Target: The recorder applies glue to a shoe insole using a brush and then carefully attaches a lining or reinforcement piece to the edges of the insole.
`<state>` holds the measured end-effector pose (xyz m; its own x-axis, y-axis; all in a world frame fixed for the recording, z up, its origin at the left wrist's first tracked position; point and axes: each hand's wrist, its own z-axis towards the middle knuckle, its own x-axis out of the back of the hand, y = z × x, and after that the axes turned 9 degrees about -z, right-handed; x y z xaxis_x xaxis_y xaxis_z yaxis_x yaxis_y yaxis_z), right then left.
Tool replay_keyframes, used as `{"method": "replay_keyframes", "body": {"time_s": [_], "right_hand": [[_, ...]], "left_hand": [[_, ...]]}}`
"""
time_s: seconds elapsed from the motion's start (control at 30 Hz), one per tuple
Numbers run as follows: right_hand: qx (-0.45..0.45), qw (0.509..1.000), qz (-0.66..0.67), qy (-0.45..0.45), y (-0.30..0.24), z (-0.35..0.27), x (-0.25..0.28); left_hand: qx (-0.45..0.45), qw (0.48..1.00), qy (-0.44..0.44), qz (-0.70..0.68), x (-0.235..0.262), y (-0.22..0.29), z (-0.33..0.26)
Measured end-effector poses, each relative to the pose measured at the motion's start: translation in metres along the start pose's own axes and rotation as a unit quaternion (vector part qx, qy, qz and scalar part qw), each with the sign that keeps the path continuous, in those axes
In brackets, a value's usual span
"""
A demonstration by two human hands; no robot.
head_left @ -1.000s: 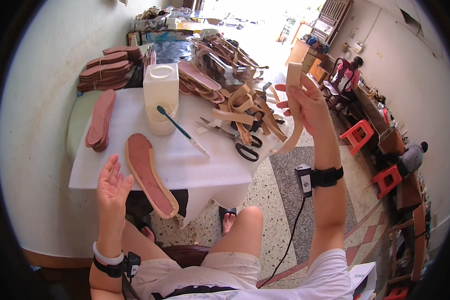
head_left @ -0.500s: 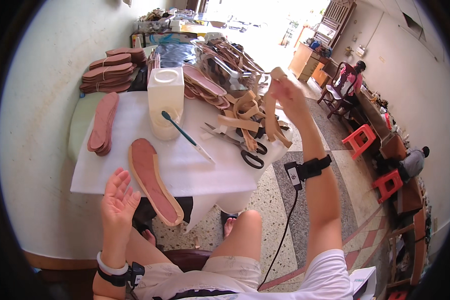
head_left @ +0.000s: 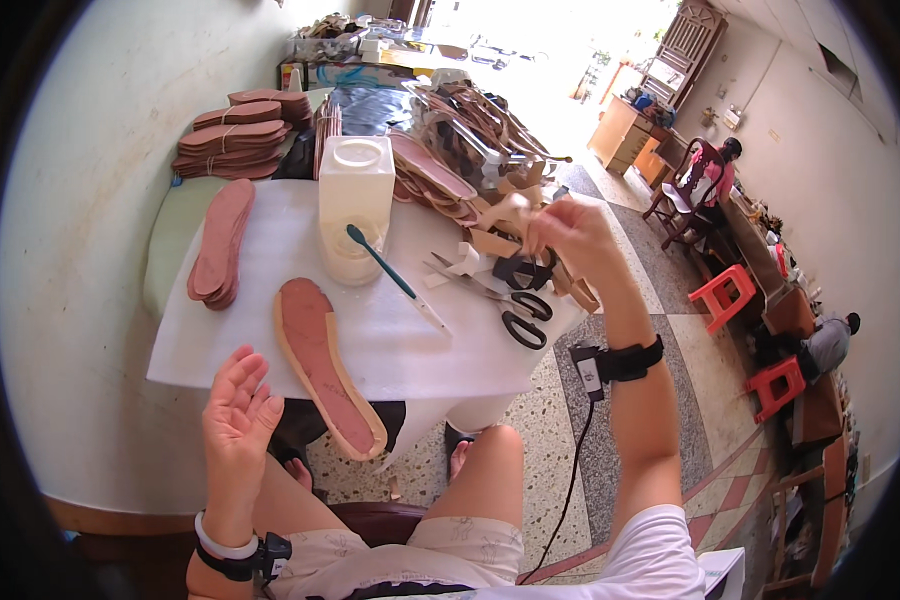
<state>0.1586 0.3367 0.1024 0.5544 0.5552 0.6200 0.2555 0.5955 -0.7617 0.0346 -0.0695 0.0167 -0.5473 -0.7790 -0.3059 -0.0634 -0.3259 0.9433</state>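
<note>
Nearest you, your left hand point(head_left: 235, 415) hangs open and empty, palm up, just left of the glued sole point(head_left: 328, 365) overhanging the table edge within reach. Farther out, your right hand point(head_left: 570, 232) pinches tan leather strips point(head_left: 510, 215), raised above the scissors point(head_left: 518, 305).

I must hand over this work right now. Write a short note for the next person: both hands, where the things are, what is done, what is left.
Left hand: open, empty, palm up, beside the sole hanging over the table edge.
Right hand: fingers closed at the tan strap pieces; the exact grip is unclear.
Scissors, brush and white jar lie on the table.
Done: one sole laid out.
Left: probably a strap to bring to it.
</note>
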Motion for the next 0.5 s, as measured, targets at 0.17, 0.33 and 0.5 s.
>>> {"method": "replay_keyframes", "body": {"time_s": [0.17, 0.33, 0.5], "right_hand": [[0.117, 0.958, 0.261, 0.007, -0.023, -0.003, 0.014], [0.145, 0.910, 0.383, -0.072, -0.025, -0.010, 0.014], [0.188, 0.861, 0.473, -0.026, -0.034, -0.020, 0.027]], "left_hand": [[0.000, 1.000, -0.024, -0.008, -0.009, 0.015, 0.002], [0.013, 0.996, -0.093, 0.002, -0.036, 0.040, 0.011], [0.016, 0.985, -0.170, 0.015, -0.057, 0.054, 0.025]]}}
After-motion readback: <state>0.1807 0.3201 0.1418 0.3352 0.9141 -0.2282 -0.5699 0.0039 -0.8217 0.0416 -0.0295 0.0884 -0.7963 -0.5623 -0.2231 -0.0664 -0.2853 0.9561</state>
